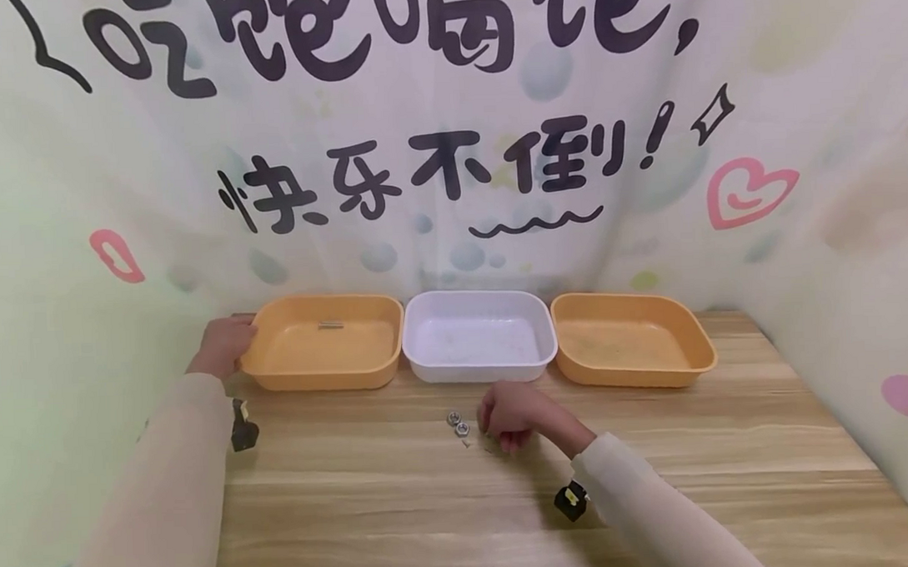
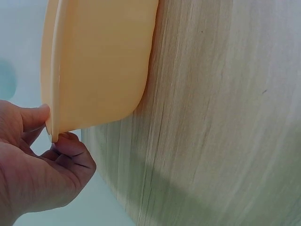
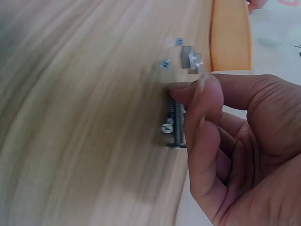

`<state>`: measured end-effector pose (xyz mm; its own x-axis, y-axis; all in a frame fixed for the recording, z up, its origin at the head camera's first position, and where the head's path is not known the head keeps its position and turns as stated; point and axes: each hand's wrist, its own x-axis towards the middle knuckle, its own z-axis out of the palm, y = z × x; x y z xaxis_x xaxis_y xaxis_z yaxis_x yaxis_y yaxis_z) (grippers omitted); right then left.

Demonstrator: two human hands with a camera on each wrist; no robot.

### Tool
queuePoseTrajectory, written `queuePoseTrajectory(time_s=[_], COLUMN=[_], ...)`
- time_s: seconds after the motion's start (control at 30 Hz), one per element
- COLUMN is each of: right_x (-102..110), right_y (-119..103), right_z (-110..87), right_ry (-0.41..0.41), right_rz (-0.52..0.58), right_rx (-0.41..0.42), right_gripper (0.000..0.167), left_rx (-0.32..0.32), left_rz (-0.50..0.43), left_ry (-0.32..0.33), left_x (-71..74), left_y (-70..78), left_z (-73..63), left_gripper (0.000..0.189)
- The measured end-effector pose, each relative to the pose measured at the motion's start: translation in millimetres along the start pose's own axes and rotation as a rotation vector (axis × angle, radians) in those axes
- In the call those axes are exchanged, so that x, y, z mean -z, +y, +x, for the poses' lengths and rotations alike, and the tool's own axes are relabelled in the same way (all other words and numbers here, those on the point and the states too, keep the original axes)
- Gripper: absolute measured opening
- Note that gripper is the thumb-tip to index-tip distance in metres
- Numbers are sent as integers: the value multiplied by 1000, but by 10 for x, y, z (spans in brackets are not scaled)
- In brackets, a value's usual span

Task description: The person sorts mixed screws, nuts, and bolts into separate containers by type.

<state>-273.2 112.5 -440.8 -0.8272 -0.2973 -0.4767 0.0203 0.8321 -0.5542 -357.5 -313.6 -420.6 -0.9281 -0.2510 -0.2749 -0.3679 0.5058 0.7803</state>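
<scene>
We are holding the rim of the left orange tray with our left hand. Our thumb and a bent finger are pinching the edge at its corner. Our right hand is bending its fingers low over the wooden table, in front of the white tray. Our two hands are working well apart.

By our right fingertips we are seeing a long screw and a short screw lying side by side. Our fingers are hiding part of them, so we cannot tell if that hand is gripping anything. Two silver nuts are sitting close together on the table, just to the left of our right hand. Two tiny screws are lying near the nuts.

Some thin metal pieces are lying in the left orange tray, near its back wall. The white tray is standing in the middle of the row, and another orange tray is standing on its right. Behind them, a cloth with big black writing is hanging.
</scene>
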Motion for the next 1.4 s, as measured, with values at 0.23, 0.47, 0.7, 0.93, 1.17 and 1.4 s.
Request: queuePoseTrajectory(time_s=[0.23, 0.47, 0.7, 0.93, 1.17, 1.4], right_x=[-14, 0, 58, 168, 268, 387], right_y=[9, -16, -76, -273, -561, -849], right_z=[16, 2, -7, -77, -61, 3], right_ry=[-9, -12, 2, 22, 49, 86], right_rz=[-46, -81, -145, -182, -155, -110], right_rx=[7, 14, 32, 73, 102, 121], right_gripper=[15, 17, 24, 27, 26, 16], left_rx=[10, -2, -15, -19, -24, -41], left_rz=[15, 17, 13, 7, 22, 22], left_ry=[-2, -10, -12, -7, -3, 4], left_x=[-12, -3, 7, -1, -6, -1], left_y=[10, 7, 17, 10, -29, -18], left_z=[10, -12, -15, -34, -47, -46], left_gripper=[47, 47, 47, 47, 47, 47])
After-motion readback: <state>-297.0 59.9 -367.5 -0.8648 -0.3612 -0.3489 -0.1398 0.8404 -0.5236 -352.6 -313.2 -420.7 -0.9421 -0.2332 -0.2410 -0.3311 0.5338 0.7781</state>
